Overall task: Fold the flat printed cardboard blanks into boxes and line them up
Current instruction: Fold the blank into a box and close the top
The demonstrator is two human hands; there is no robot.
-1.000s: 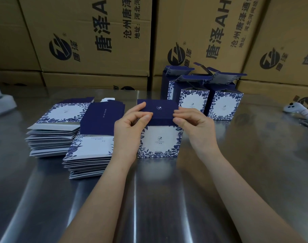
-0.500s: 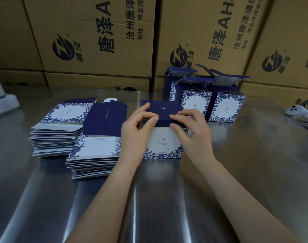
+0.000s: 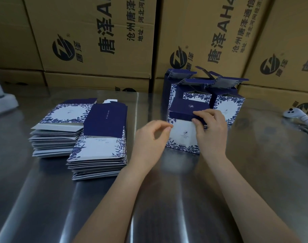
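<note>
A folded blue-and-white floral box [image 3: 182, 137] stands on the steel table [image 3: 167, 199] with its navy lid down. My right hand [image 3: 211, 130] pinches the lid's front right edge, thumb under the flap. My left hand [image 3: 151, 137] hovers just left of the box, fingers loosely curled and holding nothing. Several folded boxes [image 3: 226, 106] with lids up stand close behind it. Two stacks of flat blanks lie to the left: a near stack [image 3: 100, 149] and a far stack [image 3: 62, 116].
Large brown cartons [image 3: 97, 41] wall off the back of the table. A white controller [image 3: 298, 116] lies at the right edge. A white object [image 3: 2, 100] sits at the far left.
The box has shifted right, closer to the folded boxes behind. My left hand has come off the lid and now hangs beside the box. My right hand still holds the lid.
</note>
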